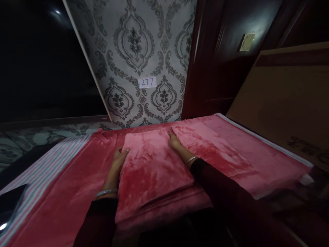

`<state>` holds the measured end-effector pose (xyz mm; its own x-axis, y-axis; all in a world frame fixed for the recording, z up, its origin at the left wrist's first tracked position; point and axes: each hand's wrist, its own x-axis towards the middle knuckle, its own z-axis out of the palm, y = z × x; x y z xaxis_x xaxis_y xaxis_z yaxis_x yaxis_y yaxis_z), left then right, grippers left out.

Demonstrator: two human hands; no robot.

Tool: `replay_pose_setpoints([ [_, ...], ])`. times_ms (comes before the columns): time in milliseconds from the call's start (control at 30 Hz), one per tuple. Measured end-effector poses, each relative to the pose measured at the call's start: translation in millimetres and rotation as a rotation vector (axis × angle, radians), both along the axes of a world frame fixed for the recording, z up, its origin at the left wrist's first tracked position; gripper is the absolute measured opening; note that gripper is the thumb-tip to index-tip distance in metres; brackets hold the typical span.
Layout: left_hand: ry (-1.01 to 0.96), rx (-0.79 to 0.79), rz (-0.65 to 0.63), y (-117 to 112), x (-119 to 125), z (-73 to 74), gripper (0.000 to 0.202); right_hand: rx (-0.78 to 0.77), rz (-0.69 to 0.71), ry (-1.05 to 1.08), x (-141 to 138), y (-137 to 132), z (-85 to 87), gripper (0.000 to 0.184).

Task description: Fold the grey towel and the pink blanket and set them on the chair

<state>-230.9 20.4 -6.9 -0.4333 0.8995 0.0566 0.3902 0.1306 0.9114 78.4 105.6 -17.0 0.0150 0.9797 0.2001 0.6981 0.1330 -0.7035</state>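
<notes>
A folded pink velvet cloth point(151, 171) lies in front of me on a wider pink velvet spread point(64, 195). My left hand point(116, 168) rests along the folded cloth's left edge, fingers closed on its far left corner. At the cloth's far right corner lies my right hand point(177, 144), its fingertips tucked at the fold. Both wrists wear a silver bangle and dark red sleeves. A second folded pink layer point(213, 144) lies to the right, beside my right hand.
A striped pink and white sheet point(48, 164) shows at the left. A dark phone point(11, 202) lies at the far left edge. Patterned grey wallpaper carries a label reading 277 point(147, 82). A dark wooden door point(218, 61) and a brown cardboard panel point(288, 99) stand at the right.
</notes>
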Motion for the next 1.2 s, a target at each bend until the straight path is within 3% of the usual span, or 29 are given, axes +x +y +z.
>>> replay_pose_setpoints([
  [133,0.356,0.099,0.04,8.7,-3.8,-0.9,0.062,-0.021,0.028,-0.136,-17.5,4.9,12.4,0.069],
  [233,0.639,0.213,-0.17,14.4,2.0,-1.8,0.068,-0.033,0.073,-0.22,-36.4,12.0,22.2,0.064],
  [333,0.796,0.03,-0.352,18.8,11.6,-8.7,0.07,-0.035,0.106,-0.346,-45.5,18.5,21.2,0.065],
  [433,0.841,-0.14,-0.405,21.1,15.7,-18.5,0.074,-0.05,0.124,-0.409,-40.6,21.2,5.6,0.065],
  [600,0.846,-0.137,-0.421,23.9,10.9,-28.8,0.081,-0.04,0.129,-0.4,-27.1,22.0,-18.6,0.065],
  [833,0.869,-0.123,-0.444,32.1,7.7,-31.9,0.079,-0.202,0.213,-0.382,-18.5,26.7,2.6,0.068],
  [933,0.871,-0.122,-0.447,33.7,7.8,-29.5,0.08,-0.217,0.195,-0.376,-11.2,-4.3,7.4,0.071],
  [1100,0.863,-0.117,-0.427,33.2,13.1,-25.6,0.08,-0.051,0.314,-0.442,-1.8,-94.1,-11.9,0.076],
  [1200,0.861,-0.125,-0.417,30.8,19.8,-20.2,0.078,-0.074,0.362,-0.475,3.6,-119.9,-17.5,0.076],
])
